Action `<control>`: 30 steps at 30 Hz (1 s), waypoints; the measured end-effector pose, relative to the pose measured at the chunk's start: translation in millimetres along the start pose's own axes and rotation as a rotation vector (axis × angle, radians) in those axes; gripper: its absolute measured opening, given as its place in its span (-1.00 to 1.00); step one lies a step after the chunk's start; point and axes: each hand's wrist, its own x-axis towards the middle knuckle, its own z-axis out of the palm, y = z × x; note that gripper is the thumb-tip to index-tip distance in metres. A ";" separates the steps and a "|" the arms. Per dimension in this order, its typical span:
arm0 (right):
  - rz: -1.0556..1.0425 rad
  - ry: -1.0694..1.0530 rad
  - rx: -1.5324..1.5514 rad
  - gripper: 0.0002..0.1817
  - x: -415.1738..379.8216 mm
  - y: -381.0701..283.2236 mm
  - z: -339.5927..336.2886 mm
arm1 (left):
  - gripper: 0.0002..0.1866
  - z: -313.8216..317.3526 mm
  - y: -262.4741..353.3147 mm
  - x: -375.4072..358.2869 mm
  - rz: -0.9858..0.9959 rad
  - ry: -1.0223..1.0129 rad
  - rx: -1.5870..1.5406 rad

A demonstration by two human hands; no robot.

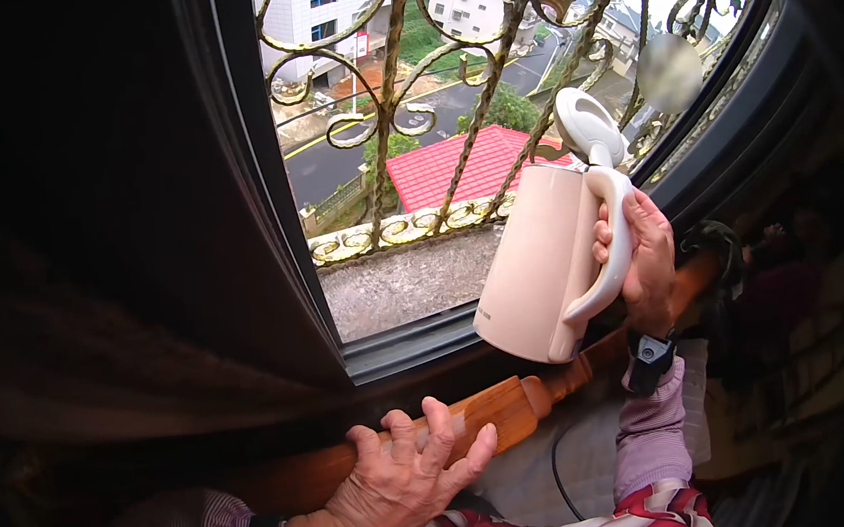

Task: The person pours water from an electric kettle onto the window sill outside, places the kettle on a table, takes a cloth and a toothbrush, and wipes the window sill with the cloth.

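Note:
My right hand (644,244) is wrapped round the white handle of a pale pink electric kettle (532,264). The kettle is tilted at the window opening, its spout side towards the metal grille and its white lid (590,123) flipped up. What is inside the kettle cannot be seen. Lower down, my left hand (401,481) rests with spread fingers against an orange-brown wooden rail (496,418), holding nothing.
A dark window frame (390,352) borders the opening, with a stone sill (414,284) beyond it. Twisted metal bars (480,123) cross the opening. Outside and below lie a red roof (464,164) and a road (329,176). A dark curtain (119,240) hangs at left.

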 end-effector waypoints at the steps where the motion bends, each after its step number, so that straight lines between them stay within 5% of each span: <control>1: -0.015 -0.013 -0.007 -0.71 -1.6 -0.4 2.4 | -0.45 0.5 -1.9 -0.2 0.001 -0.001 -0.015; 6: -0.058 0.015 0.026 -0.62 -11.4 -5.5 19.9 | -0.49 -16.0 -4.1 12.4 0.022 -0.022 -0.009; 11: -0.122 -0.002 -0.027 -0.52 -22.9 -6.4 24.8 | -0.13 -25.7 10.1 22.7 -0.079 -0.086 0.008; 15: -0.215 -0.031 -0.001 -0.48 -24.4 14.7 20.5 | -0.26 -52.2 -4.4 46.0 -0.116 -0.103 -0.459; 20: -0.286 -0.052 0.007 -0.48 -45.5 13.8 27.6 | -0.59 -103.7 17.9 92.0 -0.135 0.153 -0.220; 26: -0.494 0.079 -0.141 -0.41 -69.2 7.3 38.5 | -0.67 -124.5 22.2 152.0 -0.304 0.281 -0.028; 28: -0.591 0.098 -0.216 -0.35 -70.5 12.2 41.6 | -0.56 -89.7 -6.6 166.5 -0.047 0.217 0.032; 30: -0.686 0.138 -0.351 -0.31 -68.5 25.2 40.9 | -0.56 -86.3 0.1 189.8 -0.400 -0.058 -0.409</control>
